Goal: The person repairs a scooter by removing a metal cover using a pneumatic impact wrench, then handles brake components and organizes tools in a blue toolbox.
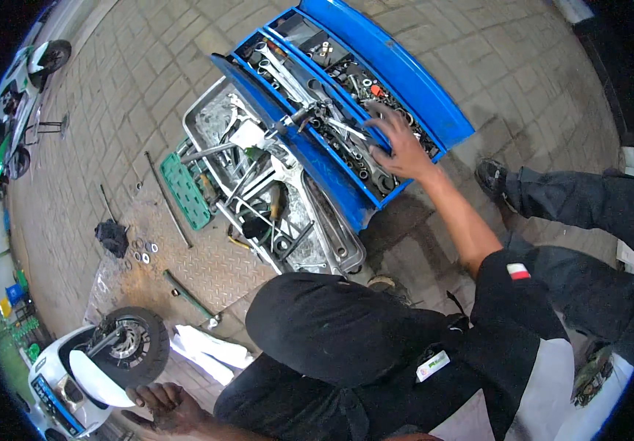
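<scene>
My right hand reaches over the open blue toolbox. Its fingers are spread above the compartments, and I see nothing held in them. Combination wrenches lie in the near long compartment, more wrenches just left of the hand. Small metal parts and an orange piece fill the far compartment. At the lower left, beside the white motor scooter, my left hand is raised with loosely bent fingers and nothing visible in it. A metal tray heaped with tools stands against the toolbox's near side.
On the paving lie a green perforated plastic tray, a long metal rod, several rings, a black cloth and a green-handled tool. White paper lies by the scooter's wheel. A person's dark-trousered leg is at the right.
</scene>
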The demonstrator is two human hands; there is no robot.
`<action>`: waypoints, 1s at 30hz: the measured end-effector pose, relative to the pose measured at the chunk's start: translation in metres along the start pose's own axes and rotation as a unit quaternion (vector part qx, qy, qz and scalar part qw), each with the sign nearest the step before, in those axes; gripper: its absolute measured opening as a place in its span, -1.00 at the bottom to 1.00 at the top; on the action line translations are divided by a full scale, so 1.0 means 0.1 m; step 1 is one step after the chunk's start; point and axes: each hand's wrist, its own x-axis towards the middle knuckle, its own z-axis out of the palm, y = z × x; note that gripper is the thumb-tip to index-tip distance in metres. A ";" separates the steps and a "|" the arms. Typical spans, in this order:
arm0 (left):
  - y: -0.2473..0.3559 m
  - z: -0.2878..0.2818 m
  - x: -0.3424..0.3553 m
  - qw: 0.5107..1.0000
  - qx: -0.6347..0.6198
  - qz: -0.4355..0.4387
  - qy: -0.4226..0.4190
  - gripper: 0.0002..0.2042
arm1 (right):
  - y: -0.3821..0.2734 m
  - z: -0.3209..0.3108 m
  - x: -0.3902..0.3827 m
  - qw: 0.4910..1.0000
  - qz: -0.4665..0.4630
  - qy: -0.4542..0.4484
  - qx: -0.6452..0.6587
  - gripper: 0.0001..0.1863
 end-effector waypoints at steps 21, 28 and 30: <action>-3.66 1.29 1.09 0.829 0.385 -0.335 -0.229 -0.48 | 0.12 0.09 0.11 0.981 0.049 0.144 0.117 -0.35; -3.73 1.20 0.99 0.881 0.237 -0.363 -0.189 -0.56 | 0.17 0.11 0.04 0.986 0.053 0.142 0.063 -0.41; -3.72 1.17 1.00 0.873 0.243 -0.373 -0.200 -0.54 | 0.18 0.10 0.03 0.988 0.052 0.134 0.059 -0.42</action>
